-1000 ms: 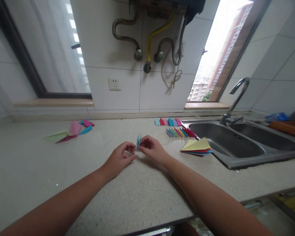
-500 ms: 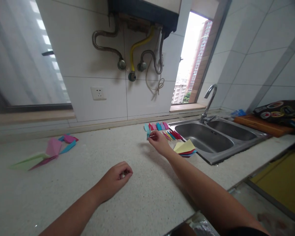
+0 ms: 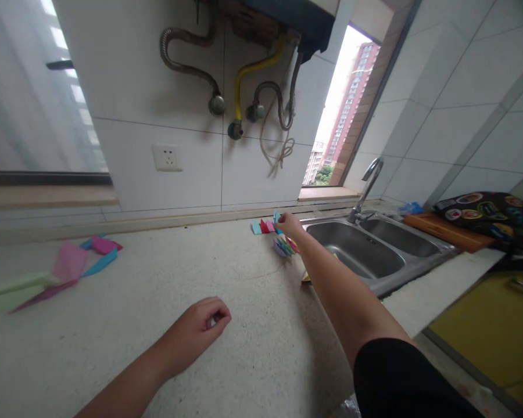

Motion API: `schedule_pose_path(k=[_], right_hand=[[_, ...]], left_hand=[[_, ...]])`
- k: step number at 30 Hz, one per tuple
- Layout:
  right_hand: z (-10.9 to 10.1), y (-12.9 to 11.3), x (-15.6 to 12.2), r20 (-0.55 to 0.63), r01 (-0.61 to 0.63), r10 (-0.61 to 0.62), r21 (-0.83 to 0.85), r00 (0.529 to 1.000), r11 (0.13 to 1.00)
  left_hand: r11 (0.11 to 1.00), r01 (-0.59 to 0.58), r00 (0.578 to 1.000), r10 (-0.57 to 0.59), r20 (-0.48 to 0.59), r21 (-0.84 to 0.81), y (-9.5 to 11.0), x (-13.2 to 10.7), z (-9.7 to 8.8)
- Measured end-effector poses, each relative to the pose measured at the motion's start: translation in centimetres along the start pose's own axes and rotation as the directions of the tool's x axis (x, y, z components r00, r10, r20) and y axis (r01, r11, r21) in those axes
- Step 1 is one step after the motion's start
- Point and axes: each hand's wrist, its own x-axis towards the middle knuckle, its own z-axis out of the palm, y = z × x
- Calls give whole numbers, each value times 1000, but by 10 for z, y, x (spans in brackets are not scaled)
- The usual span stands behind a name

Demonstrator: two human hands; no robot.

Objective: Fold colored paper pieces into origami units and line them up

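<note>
My right hand [image 3: 290, 226] is stretched far out over the counter, at the back row of small folded paper pieces [image 3: 264, 226] beside the sink. Its fingers pinch a small teal folded paper piece [image 3: 277, 217] at the right end of that row. A second row of folded pieces [image 3: 284, 246] lies just in front, partly hidden by my forearm. My left hand [image 3: 199, 331] rests on the counter near me, fingers loosely curled with nothing visible in them.
A steel double sink [image 3: 366, 249] with a tap [image 3: 366, 186] lies right of the rows. Loose coloured paper sheets [image 3: 65, 267] lie at the far left. A wooden board [image 3: 448, 231] and a patterned bag [image 3: 492, 216] sit beyond the sink. A wall socket [image 3: 167, 157] is behind.
My hands parted from the teal piece they held together. The right hand carried it away to the back row by the sink, while the left hand stayed curled on the counter.
</note>
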Motion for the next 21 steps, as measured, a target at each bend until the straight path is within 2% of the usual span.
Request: schedule_pose_path(k=[11,21], right_hand=[[40,-5,27,157,23,11,-209,988,978],[54,0,35,202,37,25,-296,979,954]], left_hand=[[998,61,998,-61,33,-21,-1,4,-3],[997,72,997,-71,42,-20,-2,5,-4]])
